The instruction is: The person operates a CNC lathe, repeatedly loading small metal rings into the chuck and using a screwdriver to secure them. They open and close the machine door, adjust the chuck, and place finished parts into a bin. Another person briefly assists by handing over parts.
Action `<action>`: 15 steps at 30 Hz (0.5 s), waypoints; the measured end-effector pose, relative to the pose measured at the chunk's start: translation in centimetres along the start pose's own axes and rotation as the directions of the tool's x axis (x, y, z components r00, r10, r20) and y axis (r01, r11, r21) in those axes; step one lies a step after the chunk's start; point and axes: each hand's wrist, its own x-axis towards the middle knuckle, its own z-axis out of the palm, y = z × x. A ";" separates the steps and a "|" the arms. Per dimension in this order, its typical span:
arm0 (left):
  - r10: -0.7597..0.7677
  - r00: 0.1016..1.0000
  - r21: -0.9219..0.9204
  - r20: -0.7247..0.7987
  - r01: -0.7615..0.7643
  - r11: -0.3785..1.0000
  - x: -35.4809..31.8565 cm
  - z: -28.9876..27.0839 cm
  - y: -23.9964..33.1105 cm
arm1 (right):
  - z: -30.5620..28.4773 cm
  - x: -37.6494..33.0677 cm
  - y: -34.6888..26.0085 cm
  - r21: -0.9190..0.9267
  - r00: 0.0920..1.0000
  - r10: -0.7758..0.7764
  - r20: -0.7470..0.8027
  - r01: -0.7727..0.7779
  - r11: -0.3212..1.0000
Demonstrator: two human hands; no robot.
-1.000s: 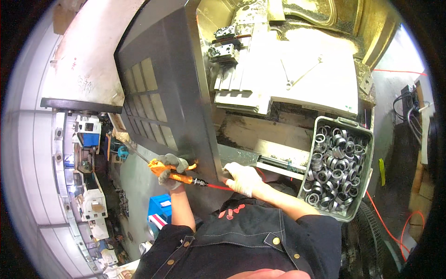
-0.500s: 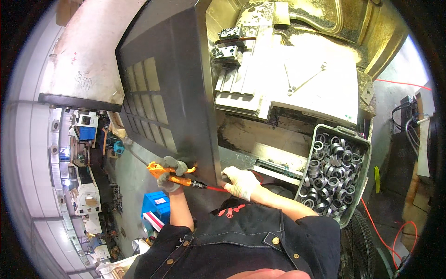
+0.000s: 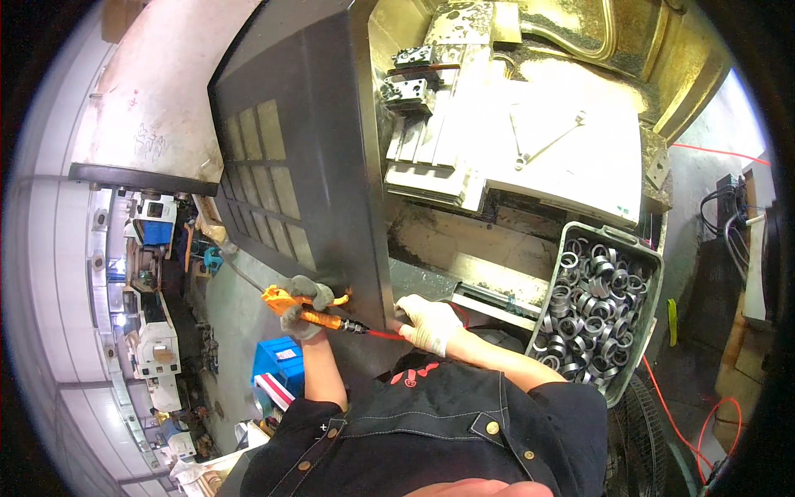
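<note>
In a grey glove, my left hand point(image 3: 304, 305) is wrapped around an orange air blow gun point(image 3: 319, 318). The gun's thin nozzle tube points up and left, and a red hose joins its other end. My right hand point(image 3: 431, 325), in a pale work glove, grips the lower corner of the dark machine door point(image 3: 331, 166); the door edge hides part of its fingers. To the right of that hand stands a grey bin point(image 3: 652, 306) filled with several metal rings point(image 3: 600, 286).
Beyond the door lies the machine's bright table point(image 3: 563, 178), with two wrenches point(image 3: 551, 141) on it and metal fixtures point(image 3: 407, 93) at its left. A blue crate point(image 3: 277, 364) is at lower left. Red hose point(image 3: 679, 427) trails over the right-hand floor.
Both hands keep their places and grips. Only a very slight shift of the whole view is visible.
</note>
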 end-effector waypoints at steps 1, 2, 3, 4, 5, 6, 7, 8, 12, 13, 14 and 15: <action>0.007 1.000 0.004 -0.004 -0.007 1.000 0.0 0.0 0.0 | 0.0 0.0 -0.1 0.005 1.000 0.004 -0.002 -0.004 1.000; 0.011 1.000 0.000 0.009 -0.011 1.000 0.0 0.0 0.0 | 0.1 0.0 0.0 0.014 1.000 -0.004 -0.012 0.005 1.000; 0.014 1.000 -0.004 0.023 -0.014 1.000 0.1 0.1 -0.1 | 0.2 0.0 0.1 0.022 1.000 -0.013 -0.023 0.014 1.000; 0.018 0.999 -0.009 0.037 -0.018 1.000 0.2 0.1 -0.1 | 0.3 0.0 0.2 0.029 0.999 -0.021 -0.034 0.022 0.999; 0.020 0.999 -0.005 0.035 -0.020 1.000 0.2 -0.1 -0.1 | 0.2 0.0 0.1 0.027 0.999 -0.017 -0.028 0.018 0.999; 0.022 0.999 -0.002 0.033 -0.022 1.000 0.2 -0.4 -0.1 | 0.0 -0.1 -0.1 0.024 1.000 -0.013 -0.022 0.013 1.000; 0.024 0.999 0.002 0.031 -0.024 1.000 0.1 -0.6 -0.1 | -0.1 -0.1 -0.2 0.022 1.000 -0.009 -0.015 0.009 1.000; 0.016 0.999 0.012 0.035 -0.017 1.000 0.1 -0.7 0.0 | 0.0 -0.1 -0.1 0.013 1.000 -0.006 -0.012 0.006 1.000; 0.009 1.000 0.016 0.021 -0.010 1.000 0.0 -0.7 -0.1 | -0.1 0.0 -0.2 -0.004 1.000 0.011 -0.002 -0.011 1.000; 0.013 1.000 0.009 0.011 -0.013 1.000 0.0 -0.6 -0.1 | -0.2 0.0 -0.3 -0.003 1.000 0.016 0.001 -0.016 1.000; 0.019 1.000 0.001 0.019 -0.019 1.000 0.1 -0.4 -0.2 | -0.1 0.0 -0.3 0.003 1.000 0.012 -0.007 -0.012 1.000; 0.025 0.999 -0.006 0.028 -0.025 1.000 0.3 -0.2 -0.3 | -0.1 0.0 -0.2 0.009 1.000 0.008 -0.014 -0.008 1.000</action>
